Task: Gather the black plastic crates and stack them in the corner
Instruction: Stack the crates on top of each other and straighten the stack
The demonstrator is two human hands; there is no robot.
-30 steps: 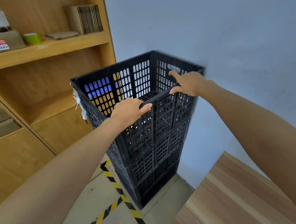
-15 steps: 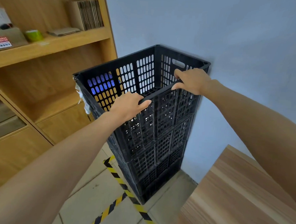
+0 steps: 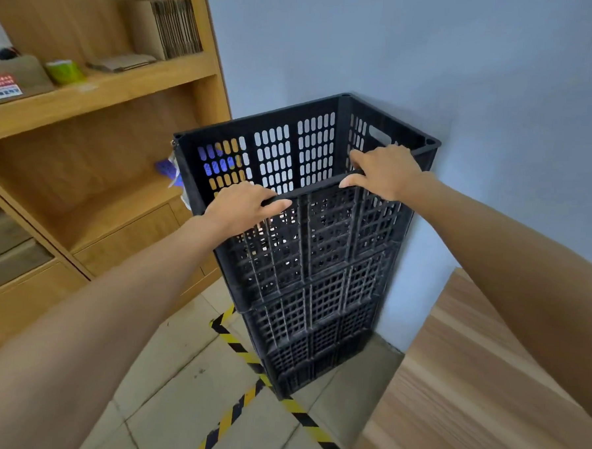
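A tall stack of black perforated plastic crates (image 3: 318, 294) stands on the floor in the corner between the wooden shelf unit and the blue wall. The top crate (image 3: 284, 155) is open and nothing shows inside it. My left hand (image 3: 244, 206) grips the near rim of the top crate, fingers curled over the edge. Farther right on the same rim, my right hand (image 3: 383, 172) grips it the same way, thumb on the outside.
A wooden shelf unit (image 3: 99, 90) with boxes, a green roll and cardboard stands to the left. A wooden table top (image 3: 467, 388) fills the lower right. Yellow-black hazard tape (image 3: 243, 355) marks the tiled floor at the stack's base. The blue wall (image 3: 433, 60) is behind.
The stack sits lower and farther from the camera than before. Both hands keep their grip on the near rim of the top crate.
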